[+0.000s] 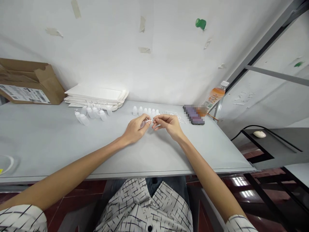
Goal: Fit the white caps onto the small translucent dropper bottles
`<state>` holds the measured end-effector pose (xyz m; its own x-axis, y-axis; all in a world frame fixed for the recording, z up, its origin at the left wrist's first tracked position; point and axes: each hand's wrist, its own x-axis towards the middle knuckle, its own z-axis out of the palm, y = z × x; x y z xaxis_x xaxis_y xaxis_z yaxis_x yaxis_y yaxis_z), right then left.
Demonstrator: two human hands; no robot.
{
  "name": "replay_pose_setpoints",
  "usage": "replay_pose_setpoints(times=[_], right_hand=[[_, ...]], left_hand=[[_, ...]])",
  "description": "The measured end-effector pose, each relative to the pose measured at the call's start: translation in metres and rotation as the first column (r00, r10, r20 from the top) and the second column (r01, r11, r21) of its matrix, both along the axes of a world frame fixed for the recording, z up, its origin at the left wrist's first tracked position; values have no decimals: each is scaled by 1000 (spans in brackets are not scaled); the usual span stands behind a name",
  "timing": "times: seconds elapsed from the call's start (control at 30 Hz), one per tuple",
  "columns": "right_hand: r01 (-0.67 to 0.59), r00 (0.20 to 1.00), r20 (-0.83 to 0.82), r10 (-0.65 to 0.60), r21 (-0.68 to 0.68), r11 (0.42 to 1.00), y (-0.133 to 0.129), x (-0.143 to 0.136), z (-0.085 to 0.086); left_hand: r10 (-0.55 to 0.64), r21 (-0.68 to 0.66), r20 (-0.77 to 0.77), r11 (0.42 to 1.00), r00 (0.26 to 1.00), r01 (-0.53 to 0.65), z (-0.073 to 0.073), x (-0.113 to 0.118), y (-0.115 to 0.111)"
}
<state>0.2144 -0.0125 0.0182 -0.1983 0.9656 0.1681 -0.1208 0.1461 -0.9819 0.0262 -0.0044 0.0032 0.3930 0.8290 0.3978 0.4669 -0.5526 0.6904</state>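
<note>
My left hand [135,129] is closed around a small translucent dropper bottle [145,122], lying on its side with the tip pointing right. The fingertips of my right hand [169,125] pinch at that tip; whatever small piece they hold is mostly hidden. Just behind my hands stands a row of several similar bottles [140,111] without visible caps. Small white loose pieces [180,118] lie scattered behind my right hand. Farther left, several more bottles [90,112] with thin pointed tips stand close together, some leaning.
A stack of white padded envelopes [96,94] and an opened cardboard box [26,85] sit at the back left. A phone [194,115] and an orange drink bottle [213,96] are at the back right. The grey table [154,154] meets the wall behind.
</note>
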Motion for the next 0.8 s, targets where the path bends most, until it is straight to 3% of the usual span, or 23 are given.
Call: replay_pose_setpoints(times=[0.43, 0.8], right_hand=[[-19, 999, 46, 18, 29, 999, 0, 0, -1], [-4, 999, 50, 2, 31, 1000, 3, -4, -16]], left_hand=[[3, 33, -27, 999, 1000, -2, 1, -1, 2], [-12, 84, -27, 996, 1000, 14, -1, 0, 1]])
